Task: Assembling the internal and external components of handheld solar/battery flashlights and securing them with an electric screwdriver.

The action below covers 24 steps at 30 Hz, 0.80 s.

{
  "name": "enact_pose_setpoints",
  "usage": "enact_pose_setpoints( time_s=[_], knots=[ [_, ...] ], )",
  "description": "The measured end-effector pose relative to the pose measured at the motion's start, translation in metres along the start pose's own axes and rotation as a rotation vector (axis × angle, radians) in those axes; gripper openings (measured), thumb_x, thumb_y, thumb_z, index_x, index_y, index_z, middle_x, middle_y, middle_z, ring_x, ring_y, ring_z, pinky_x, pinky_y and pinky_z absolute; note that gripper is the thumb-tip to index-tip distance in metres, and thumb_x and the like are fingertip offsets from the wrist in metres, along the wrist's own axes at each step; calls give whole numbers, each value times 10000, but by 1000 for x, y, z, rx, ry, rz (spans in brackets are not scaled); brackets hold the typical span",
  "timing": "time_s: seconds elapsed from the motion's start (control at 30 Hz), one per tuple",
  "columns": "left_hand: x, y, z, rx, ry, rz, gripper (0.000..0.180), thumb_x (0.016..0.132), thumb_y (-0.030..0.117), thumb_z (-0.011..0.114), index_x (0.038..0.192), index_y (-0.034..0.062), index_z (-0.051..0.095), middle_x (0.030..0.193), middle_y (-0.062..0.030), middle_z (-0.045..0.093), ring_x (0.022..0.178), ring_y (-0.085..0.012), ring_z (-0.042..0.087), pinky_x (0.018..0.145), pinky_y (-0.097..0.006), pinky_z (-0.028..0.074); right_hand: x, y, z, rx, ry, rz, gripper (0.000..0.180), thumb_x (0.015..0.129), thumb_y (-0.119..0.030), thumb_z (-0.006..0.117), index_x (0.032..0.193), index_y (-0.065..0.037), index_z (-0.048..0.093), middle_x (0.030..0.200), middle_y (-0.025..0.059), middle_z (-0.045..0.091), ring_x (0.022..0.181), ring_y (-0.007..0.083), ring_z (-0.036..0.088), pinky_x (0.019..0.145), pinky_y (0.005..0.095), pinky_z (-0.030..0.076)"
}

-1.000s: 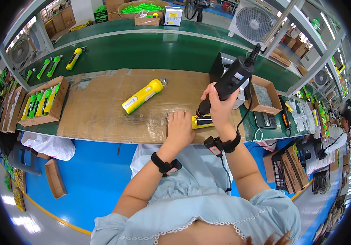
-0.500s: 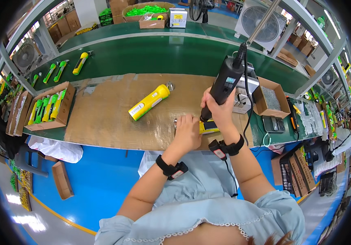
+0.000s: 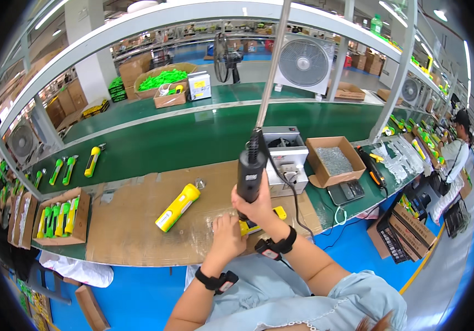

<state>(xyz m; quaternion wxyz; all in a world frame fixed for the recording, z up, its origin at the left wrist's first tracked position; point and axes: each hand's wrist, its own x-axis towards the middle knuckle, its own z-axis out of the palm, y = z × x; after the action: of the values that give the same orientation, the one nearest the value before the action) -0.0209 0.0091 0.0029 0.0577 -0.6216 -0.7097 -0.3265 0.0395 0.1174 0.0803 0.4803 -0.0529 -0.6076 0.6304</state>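
Observation:
My right hand (image 3: 258, 205) is wrapped around a black electric screwdriver (image 3: 251, 175), held nearly upright below a metal rod. Its lower end is hidden behind my hand and points down at a yellow flashlight (image 3: 279, 213) on the cardboard-covered bench. My left hand (image 3: 227, 237) is closed over the other end of that flashlight, pressing it to the cardboard; most of the flashlight is covered by my hands. To their left lies a second yellow flashlight (image 3: 177, 207), with a metal ring at its far end.
A box of flashlights (image 3: 60, 218) stands at the bench's left. On the right are a grey-white machine (image 3: 287, 165), an open carton of small metal parts (image 3: 333, 161) and an orange-black tool (image 3: 373, 170). Several flashlights, one yellow (image 3: 93, 161), lie on the green conveyor (image 3: 193, 132).
My view has tilted up and swung right, so the bench sits lower and further left. The screwdriver stands more upright; both hands stay at the same flashlight.

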Motion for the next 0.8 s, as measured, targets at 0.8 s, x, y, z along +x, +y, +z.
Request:
enact_pose_setpoints(
  time_s=[0.8],
  knots=[
    [14, 6, -43, 466, -297, -362, 500, 632, 316, 761, 966, -5, 572, 945, -191, 539, 927, -355, 516, 829, -457, 388, 48, 41, -41, -36, 218, -286, 750, 672, -34, 745, 1271, 6, 296, 1058, 143, 545, 920, 193, 588, 809, 314, 487]
  ],
)
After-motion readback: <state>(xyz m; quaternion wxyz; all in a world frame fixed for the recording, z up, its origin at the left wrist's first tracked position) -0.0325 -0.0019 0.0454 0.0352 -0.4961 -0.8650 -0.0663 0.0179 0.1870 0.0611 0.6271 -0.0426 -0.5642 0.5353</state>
